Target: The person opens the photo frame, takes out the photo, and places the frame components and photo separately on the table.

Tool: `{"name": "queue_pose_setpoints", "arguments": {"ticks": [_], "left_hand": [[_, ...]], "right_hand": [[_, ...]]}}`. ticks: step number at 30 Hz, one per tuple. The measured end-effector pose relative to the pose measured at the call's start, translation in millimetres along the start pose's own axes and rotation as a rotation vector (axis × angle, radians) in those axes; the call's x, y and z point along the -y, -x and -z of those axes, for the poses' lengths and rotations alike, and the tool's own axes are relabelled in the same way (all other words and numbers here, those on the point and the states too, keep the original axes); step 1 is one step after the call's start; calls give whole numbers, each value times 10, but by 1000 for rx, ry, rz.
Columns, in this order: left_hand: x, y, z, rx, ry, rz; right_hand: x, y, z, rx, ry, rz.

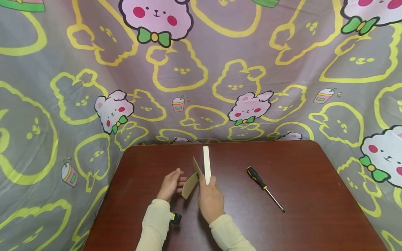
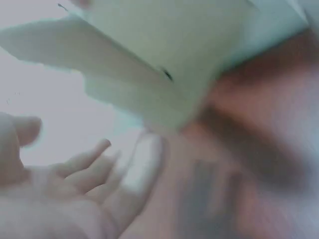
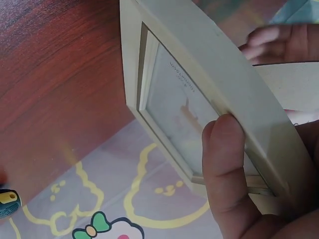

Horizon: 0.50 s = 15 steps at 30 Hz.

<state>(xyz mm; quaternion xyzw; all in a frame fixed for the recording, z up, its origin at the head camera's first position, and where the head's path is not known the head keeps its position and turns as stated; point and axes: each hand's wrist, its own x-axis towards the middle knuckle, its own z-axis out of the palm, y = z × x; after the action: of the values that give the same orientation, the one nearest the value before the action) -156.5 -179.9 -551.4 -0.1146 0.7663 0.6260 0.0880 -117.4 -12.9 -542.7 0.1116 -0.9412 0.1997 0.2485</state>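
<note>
My right hand (image 1: 211, 200) grips a white picture frame (image 1: 206, 164) by its edge and holds it upright, side-on to the head view. In the right wrist view the thumb (image 3: 227, 164) lies on the front border, beside a pane with a pale picture (image 3: 179, 109) and small print. From the frame's back a cardboard stand flap (image 1: 190, 184) sticks out towards the left. My left hand (image 1: 171, 184) is beside that flap, fingers loosely extended and holding nothing. In the left wrist view its fingertips are close under the flap (image 2: 164, 107); whether they touch it I cannot tell.
A screwdriver (image 1: 265, 188) with a black and yellow handle lies on the brown table (image 1: 301, 167), right of the hands. Beside the left sleeve is a small black object (image 1: 176, 219) with a yellow patch. A patterned curtain (image 1: 194, 80) surrounds the table's back and sides.
</note>
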Motion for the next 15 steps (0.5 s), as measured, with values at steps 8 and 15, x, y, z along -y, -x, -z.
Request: {"name": "queue_pose_setpoints", "arguments": {"ticks": [8,15], "left_hand": [[-319,-14,-265,230,7,-17],[-282,73,-367,142,-53,-131]], "right_hand": [[-17,-8,3,7,-13,46],[-74,-13,-14,15,-54,18]]}}
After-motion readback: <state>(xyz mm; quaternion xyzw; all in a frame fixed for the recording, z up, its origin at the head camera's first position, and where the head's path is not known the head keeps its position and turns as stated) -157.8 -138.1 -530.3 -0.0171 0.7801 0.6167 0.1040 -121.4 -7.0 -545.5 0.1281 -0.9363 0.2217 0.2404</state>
